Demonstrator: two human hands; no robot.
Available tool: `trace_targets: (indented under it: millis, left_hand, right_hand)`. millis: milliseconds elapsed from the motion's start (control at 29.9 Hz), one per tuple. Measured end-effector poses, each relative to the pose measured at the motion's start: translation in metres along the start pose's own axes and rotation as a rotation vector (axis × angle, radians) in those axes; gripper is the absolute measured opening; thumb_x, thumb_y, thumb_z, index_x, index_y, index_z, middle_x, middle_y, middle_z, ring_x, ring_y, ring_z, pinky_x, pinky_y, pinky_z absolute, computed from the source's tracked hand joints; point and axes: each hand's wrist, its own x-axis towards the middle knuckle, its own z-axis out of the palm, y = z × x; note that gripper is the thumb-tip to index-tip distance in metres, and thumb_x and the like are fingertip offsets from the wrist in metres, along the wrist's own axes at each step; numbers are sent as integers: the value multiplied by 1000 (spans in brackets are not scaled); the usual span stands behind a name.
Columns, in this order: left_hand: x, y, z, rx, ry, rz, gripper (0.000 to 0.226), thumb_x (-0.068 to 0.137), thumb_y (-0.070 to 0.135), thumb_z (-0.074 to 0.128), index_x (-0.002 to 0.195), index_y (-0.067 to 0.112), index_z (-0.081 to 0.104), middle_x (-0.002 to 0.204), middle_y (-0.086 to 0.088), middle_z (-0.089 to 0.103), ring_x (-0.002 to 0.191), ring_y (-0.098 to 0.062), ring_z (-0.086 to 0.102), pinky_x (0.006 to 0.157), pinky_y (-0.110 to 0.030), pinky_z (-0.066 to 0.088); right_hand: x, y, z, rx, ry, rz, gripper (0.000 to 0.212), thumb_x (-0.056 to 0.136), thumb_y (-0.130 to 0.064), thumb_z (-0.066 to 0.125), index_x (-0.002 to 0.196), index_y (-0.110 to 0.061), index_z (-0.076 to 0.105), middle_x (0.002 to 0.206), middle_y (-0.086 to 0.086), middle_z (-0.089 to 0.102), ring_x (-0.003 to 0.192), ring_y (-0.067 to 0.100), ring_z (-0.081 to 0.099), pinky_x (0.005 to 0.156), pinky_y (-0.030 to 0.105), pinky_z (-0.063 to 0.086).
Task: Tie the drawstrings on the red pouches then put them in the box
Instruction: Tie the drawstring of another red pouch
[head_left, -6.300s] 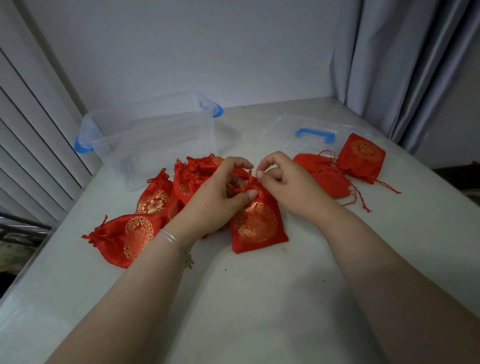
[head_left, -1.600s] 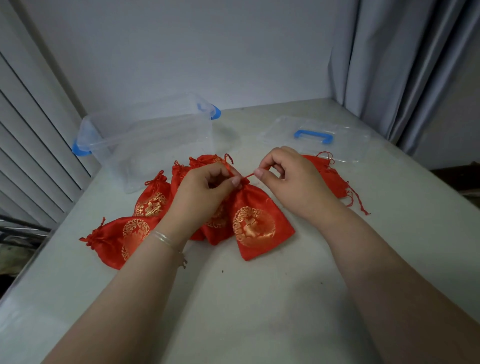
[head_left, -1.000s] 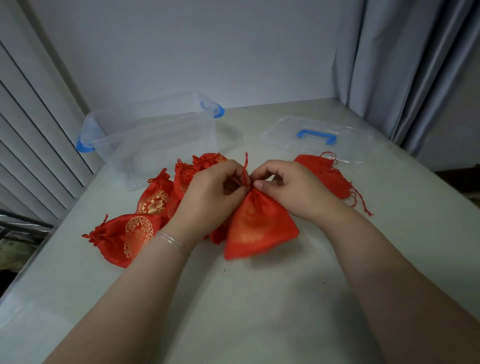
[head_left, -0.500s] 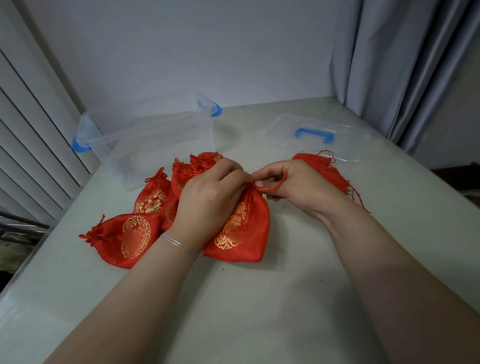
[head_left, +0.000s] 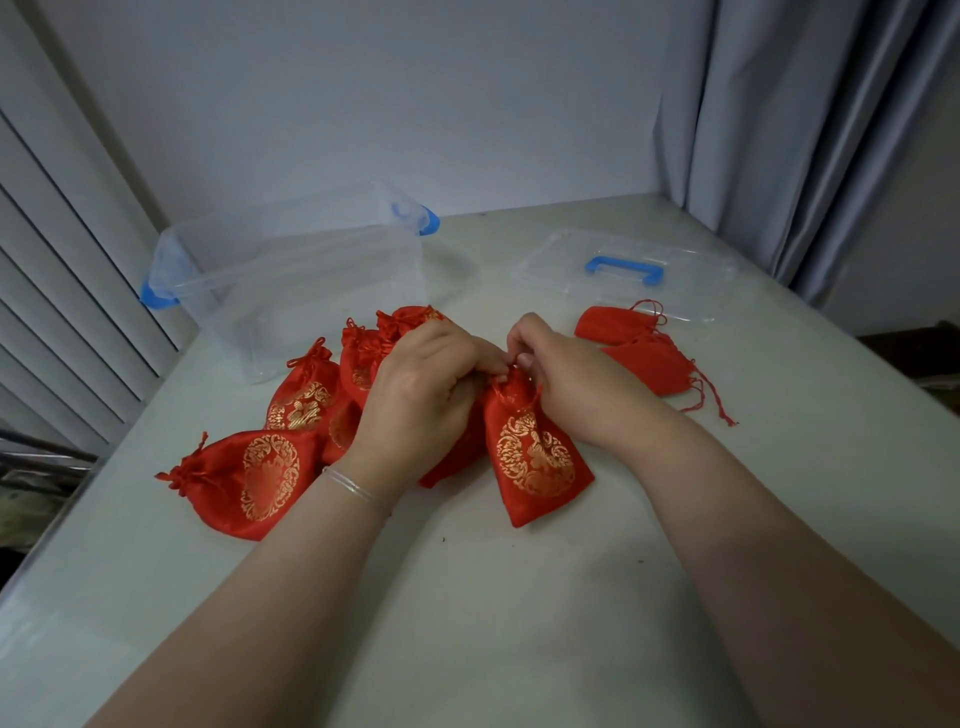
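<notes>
A red pouch with a gold emblem (head_left: 535, 457) lies on the table in front of me, its gathered neck pointing away. My left hand (head_left: 421, 395) grips that neck with curled fingers. My right hand (head_left: 566, 379) pinches the red drawstring at the neck from the other side. Several more red pouches (head_left: 260, 473) lie in a heap to the left, partly hidden by my left hand. Two red pouches with loose strings (head_left: 649, 358) lie to the right. The clear plastic box with blue clips (head_left: 291, 291) stands open at the back left.
The clear lid with a blue handle (head_left: 623, 270) lies flat at the back right. A grey curtain (head_left: 805, 130) hangs at the right, slatted blinds (head_left: 57, 291) at the left. The table edge drops off on both sides.
The held pouch has been turned so its gold emblem faces up and it lies more to the right. Both hands have closed in on its neck, and the string loop is no longer stretched out.
</notes>
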Motion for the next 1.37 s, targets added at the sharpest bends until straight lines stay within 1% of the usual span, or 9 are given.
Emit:
trace_targets:
  millis: [167,401,502,568,669,802,1070,1237,1371]
  left_hand:
    - [1,0,-1,-32,-31,-25,26,73,-14,60,83,8,71,89,11,67,84,-20,61,75,-36,50]
    - [1,1,-3,-117,-45,-129,15,81,2,64,86,14,71,88,6,70,88,-18,60,80,-31,48]
    - [3,7,-4,-236,-19,-258,23,81,4,66,87,26,69,87,10,68,90,-20,60,81,-26,48]
    - [4,7,-6,-308,-7,-363,21,82,8,64,84,29,67,86,8,68,90,-23,60,82,-32,49]
    - [6,5,-8,-381,-28,-488,12,86,9,63,83,19,70,83,3,70,89,-24,64,83,-45,52]
    - [9,7,-9,-431,-49,-667,6,88,11,65,86,16,66,73,3,70,74,-7,66,71,-23,53]
    - [10,7,-9,-423,-88,-837,16,86,15,68,80,4,58,61,-2,58,38,2,42,42,-9,31]
    - [10,6,-14,-322,-241,-771,13,92,11,58,81,7,62,69,1,65,49,7,52,51,-4,36]
    - [8,2,-14,-230,-302,-752,13,91,13,60,80,12,67,76,-2,69,64,-3,57,58,-13,44]
  right_hand:
    - [3,3,6,77,42,42,9,95,-18,41,100,-20,47,65,-7,48,63,16,48,57,31,32]
    - [12,1,16,1139,-22,462,5,77,-15,54,74,-18,57,78,7,52,73,19,48,65,31,38]
    - [13,0,18,1341,-37,458,5,70,-15,56,73,-12,57,76,8,52,72,19,49,72,35,38]
    - [12,0,18,1190,-36,397,8,82,-10,55,75,-15,58,75,7,54,72,19,50,71,35,39]
    - [8,1,14,585,3,193,11,87,-12,56,83,-22,55,73,0,55,66,14,51,64,33,42]
    - [4,-3,7,62,120,-36,8,85,-20,55,93,-20,52,84,-9,49,72,7,48,64,27,37]
    - [10,-9,24,772,-30,272,20,88,-11,52,72,-24,51,63,-6,47,58,9,41,58,27,33]
    - [4,-7,19,132,-71,82,2,94,-21,47,96,-19,48,85,-4,55,79,14,55,67,29,36]
    - [3,-14,14,-92,18,5,16,90,-24,50,103,-15,51,98,4,60,90,25,59,72,35,42]
